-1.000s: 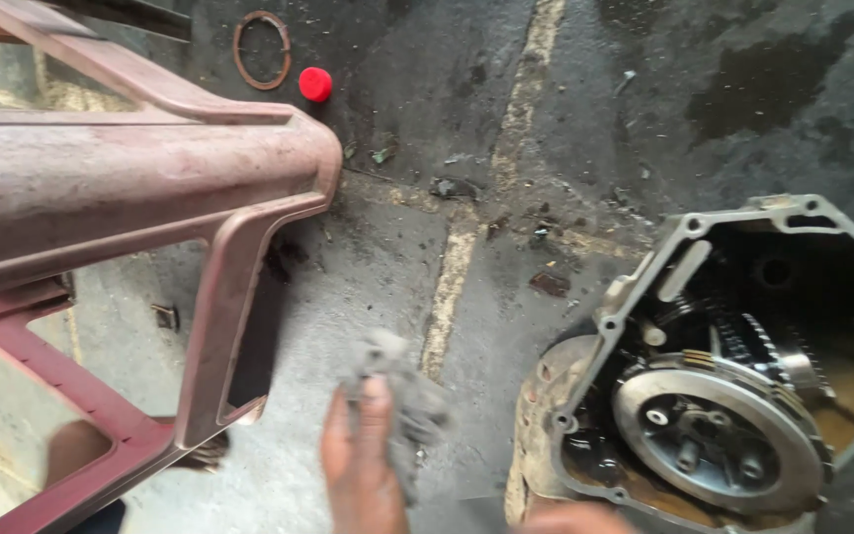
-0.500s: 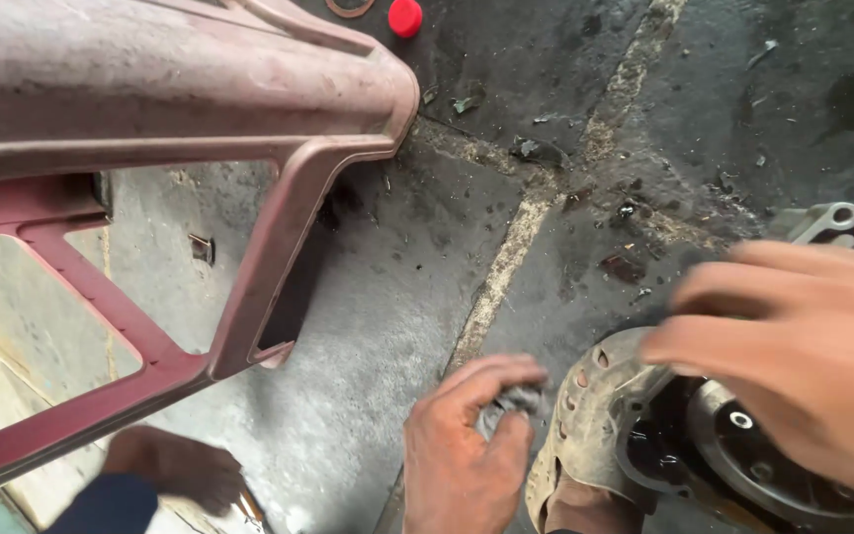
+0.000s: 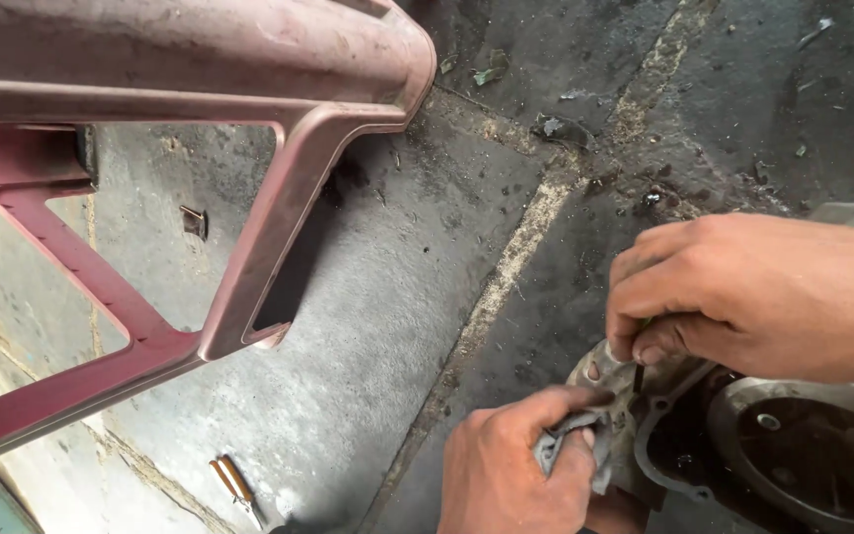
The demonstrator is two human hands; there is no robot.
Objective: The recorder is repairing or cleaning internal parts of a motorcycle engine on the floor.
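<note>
While the left hand [image 3: 511, 465] stayed balled around a crumpled grey rag [image 3: 570, 447], it pressed that cloth against the near edge of the grimy metal engine casing [image 3: 644, 396] lying on the stained concrete floor [image 3: 387, 326] at the lower right of the view. The casing looked oily and dull, with a pale gasket rim [image 3: 659, 415] running along its opening and a round steel disc [image 3: 812, 445] seated inside, dark with grease. Above it, the right hand [image 3: 743, 297] had its fingertips pinched together on a thin dark tool or pin [image 3: 639, 374], too small to identify, touching the casing's edge. To the left stood a faded maroon plastic chair [image 3: 249, 198], its leg planted on the floor. Near the bottom edge lay a small orange-handled tool [image 3: 234, 483].
</note>
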